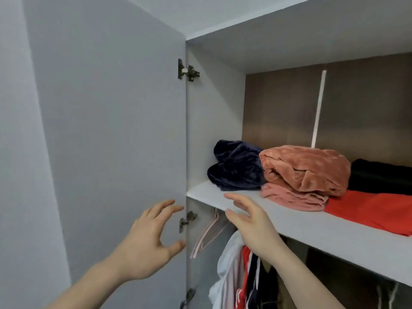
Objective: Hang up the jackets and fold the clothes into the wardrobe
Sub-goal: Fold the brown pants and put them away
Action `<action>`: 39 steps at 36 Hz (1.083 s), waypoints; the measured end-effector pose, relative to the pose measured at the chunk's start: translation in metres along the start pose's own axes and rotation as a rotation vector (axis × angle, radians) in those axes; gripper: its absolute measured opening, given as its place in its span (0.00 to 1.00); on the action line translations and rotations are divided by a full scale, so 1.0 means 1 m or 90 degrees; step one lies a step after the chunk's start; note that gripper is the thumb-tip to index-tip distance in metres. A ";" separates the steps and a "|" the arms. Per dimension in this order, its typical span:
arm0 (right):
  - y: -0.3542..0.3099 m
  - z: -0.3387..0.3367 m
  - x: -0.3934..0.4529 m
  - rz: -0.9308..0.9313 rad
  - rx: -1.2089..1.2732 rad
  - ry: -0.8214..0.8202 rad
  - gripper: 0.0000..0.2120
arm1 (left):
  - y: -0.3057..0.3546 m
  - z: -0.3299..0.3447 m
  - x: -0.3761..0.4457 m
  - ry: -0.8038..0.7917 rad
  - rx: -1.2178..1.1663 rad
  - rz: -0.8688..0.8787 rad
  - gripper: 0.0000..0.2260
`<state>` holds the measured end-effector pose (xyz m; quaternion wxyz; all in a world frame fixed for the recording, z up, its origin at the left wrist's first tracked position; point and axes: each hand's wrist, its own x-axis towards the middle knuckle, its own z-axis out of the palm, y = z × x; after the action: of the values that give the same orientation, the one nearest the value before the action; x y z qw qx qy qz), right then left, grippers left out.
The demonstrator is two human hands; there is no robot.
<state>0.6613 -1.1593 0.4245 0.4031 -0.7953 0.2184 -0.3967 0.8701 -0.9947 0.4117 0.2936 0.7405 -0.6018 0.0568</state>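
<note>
Grey wardrobe shelf (289, 221) carries the folded clothes, navy fleece (236, 168) lying up and right of both empty hands, fingers spread; right hand (252, 226), at the shelf's front edge, is nearer than left hand (147, 241).

Grey wall (20, 130) left of the fingers. White strip (318, 108) on brown back panel (278, 108), above right of the fingers.

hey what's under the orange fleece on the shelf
The orange fleece sits on a folded pink garment, whose front edge sticks out on the shelf. How far back the pink one reaches is hidden by the fleece.
</note>
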 end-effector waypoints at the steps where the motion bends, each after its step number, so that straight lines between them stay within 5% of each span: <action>1: -0.006 0.018 -0.009 0.001 0.006 -0.028 0.16 | -0.011 -0.005 -0.022 -0.002 -0.002 -0.028 0.32; 12: -0.039 0.212 -0.121 0.000 0.079 -0.356 0.18 | -0.093 -0.044 -0.276 0.025 0.005 -0.294 0.28; 22: -0.111 0.359 -0.219 -0.036 0.184 -0.674 0.18 | -0.088 -0.108 -0.485 0.166 0.071 -0.611 0.24; 39: -0.243 0.504 -0.435 -0.290 0.327 -1.209 0.18 | 0.135 -0.109 -0.729 0.456 0.260 -1.179 0.23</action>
<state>0.8177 -0.4924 0.2425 0.4837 -0.6939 -0.4424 0.2982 0.5781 -0.3281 0.2316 0.2532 0.8913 0.3538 0.1276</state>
